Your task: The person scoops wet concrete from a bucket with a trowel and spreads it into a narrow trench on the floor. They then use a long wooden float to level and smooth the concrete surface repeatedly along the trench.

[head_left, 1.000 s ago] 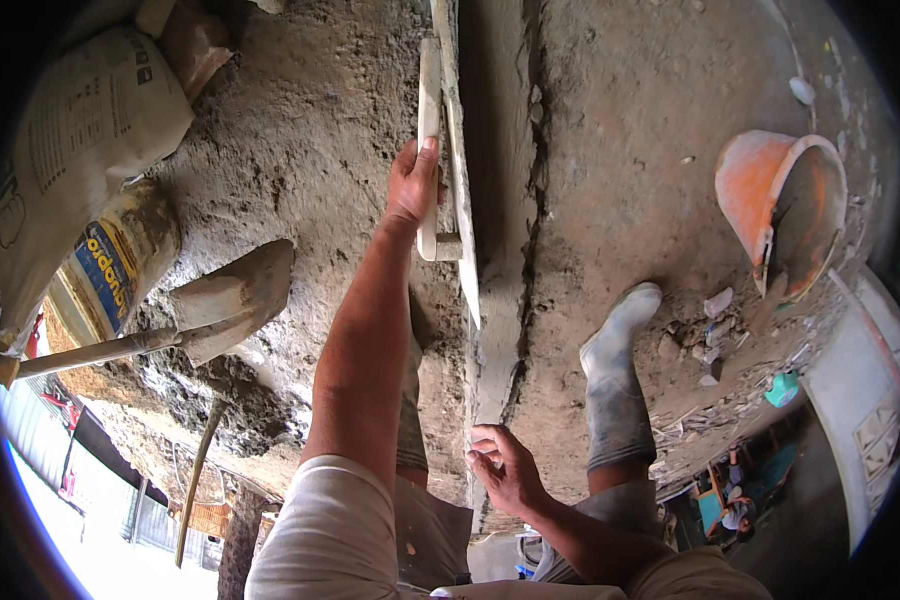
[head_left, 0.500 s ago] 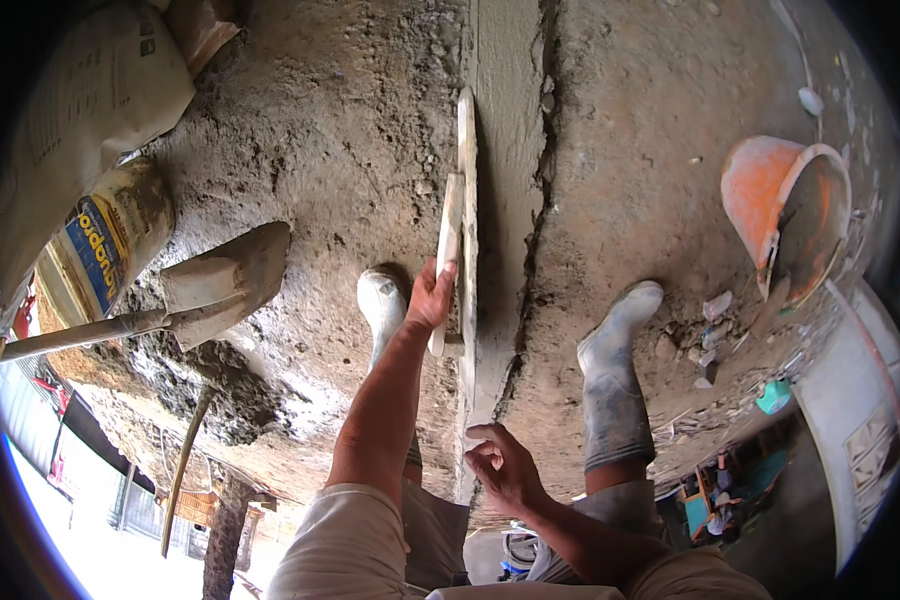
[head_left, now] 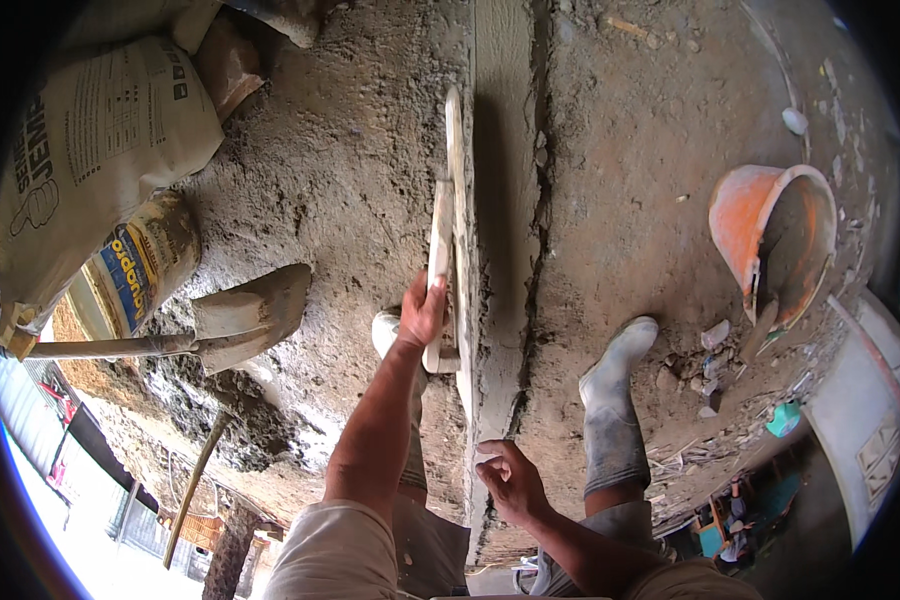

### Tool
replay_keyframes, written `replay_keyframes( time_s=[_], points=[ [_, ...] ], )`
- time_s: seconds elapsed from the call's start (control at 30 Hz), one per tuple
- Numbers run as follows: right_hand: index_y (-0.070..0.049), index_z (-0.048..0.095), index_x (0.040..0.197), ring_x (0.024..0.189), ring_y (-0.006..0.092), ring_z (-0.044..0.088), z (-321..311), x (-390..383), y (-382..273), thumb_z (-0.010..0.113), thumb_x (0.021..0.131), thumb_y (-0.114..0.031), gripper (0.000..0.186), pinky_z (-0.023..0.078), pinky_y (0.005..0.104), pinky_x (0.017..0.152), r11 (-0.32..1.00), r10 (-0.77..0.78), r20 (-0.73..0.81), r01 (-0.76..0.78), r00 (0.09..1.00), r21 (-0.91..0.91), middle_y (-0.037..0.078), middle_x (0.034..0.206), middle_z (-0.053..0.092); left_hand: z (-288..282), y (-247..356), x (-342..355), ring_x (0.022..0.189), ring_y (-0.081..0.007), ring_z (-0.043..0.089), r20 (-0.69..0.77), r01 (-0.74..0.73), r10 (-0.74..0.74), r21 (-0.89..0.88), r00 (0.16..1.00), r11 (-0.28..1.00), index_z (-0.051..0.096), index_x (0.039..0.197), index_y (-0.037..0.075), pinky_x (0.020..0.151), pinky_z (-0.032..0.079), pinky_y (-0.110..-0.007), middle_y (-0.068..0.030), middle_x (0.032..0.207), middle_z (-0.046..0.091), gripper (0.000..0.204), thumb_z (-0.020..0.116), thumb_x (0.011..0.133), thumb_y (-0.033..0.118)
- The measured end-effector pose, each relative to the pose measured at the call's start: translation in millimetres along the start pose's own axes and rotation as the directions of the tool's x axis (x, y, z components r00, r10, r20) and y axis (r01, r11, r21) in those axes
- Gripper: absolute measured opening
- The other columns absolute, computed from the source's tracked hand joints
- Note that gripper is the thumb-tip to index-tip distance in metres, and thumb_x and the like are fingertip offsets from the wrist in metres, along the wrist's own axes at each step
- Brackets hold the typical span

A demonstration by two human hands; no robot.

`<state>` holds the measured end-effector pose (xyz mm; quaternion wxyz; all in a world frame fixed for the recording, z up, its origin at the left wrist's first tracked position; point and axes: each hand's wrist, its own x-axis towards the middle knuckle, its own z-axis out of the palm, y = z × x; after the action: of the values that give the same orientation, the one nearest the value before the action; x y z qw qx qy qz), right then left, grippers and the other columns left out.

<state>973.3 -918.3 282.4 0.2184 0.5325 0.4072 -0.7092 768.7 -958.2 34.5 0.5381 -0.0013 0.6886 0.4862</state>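
My left hand [head_left: 423, 315] is wrapped round the wooden handle [head_left: 439, 230] of a long, narrow hand float [head_left: 457, 190]. The float's blade shows edge-on along the left side of a raised strip of smooth wet mortar [head_left: 505, 220], casting a dark shadow over it. Whether the blade touches the mortar I cannot tell. Over the near end of the strip, my right hand [head_left: 513, 484] hangs with its fingers loosely bent and apart, and nothing shows in it.
My pale boots [head_left: 620, 360] straddle the strip. Left lie a shovel [head_left: 255, 315], a dirty bucket [head_left: 150, 260] and a printed sack [head_left: 110, 140]. At right an orange bucket [head_left: 745, 225] rests on its side near rubble [head_left: 705, 375]. Rough soil surrounds the strip.
My left hand and the float have shifted slightly left, off the mortar's edge. A wider shadow now falls on the strip. The whole view has tilted a little, so the ground things appear lower.
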Motion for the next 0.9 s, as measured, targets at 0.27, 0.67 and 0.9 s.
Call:
replay_keyframes(
  time_s=[0.27, 0.67, 0.9],
  points=[
    [-0.001, 0.053, 0.12, 0.085, 0.0174, 0.067, -14, 3, 13, 0.064, 0.093, -0.011, 0.031, 0.053, 0.0296, 0.072, 0.989, -0.084, -0.073, 0.092, 0.994, 0.113, 0.012, 0.109, 0.065, 19, 183, 193, 0.046, -0.0138, 0.049, -0.021, -0.071, 0.074, 0.127, 0.997, 0.989, 0.058, 0.096, 0.007, 0.042, 0.042, -0.03, -0.0034, 0.062, 0.049, 0.047, 0.055, 0.093, 0.054],
    [-0.002, 0.052, 0.122, 0.079, 0.0123, 0.064, -24, -1, -5, 0.063, 0.094, -0.01, 0.031, 0.05, 0.027, 0.067, 0.985, -0.027, -0.052, 0.035, 0.998, 0.169, 0.011, 0.09, 0.067, 33, 113, 176, 0.045, -0.0138, 0.048, 0.04, 0.07, -0.075, 0.113, 0.996, 0.991, 0.05, 0.096, 0.011, 0.038, 0.041, -0.031, -0.0031, 0.063, 0.049, 0.055, 0.048, 0.091, 0.066],
    [-0.002, 0.053, 0.121, 0.086, 0.0176, 0.066, -24, 2, -7, 0.063, 0.094, -0.013, 0.031, 0.051, 0.0297, 0.073, 0.993, 0.012, -0.044, -0.007, 0.999, 0.12, 0.01, 0.106, 0.066, 29, -8, 39, 0.063, -0.0095, 0.05, 0.07, 0.161, -0.167, 0.082, 0.983, 0.984, 0.055, 0.114, 0.001, 0.051, 0.042, -0.029, 0.0005, 0.072, 0.054, 0.044, 0.05, 0.1, 0.042]
  ],
)
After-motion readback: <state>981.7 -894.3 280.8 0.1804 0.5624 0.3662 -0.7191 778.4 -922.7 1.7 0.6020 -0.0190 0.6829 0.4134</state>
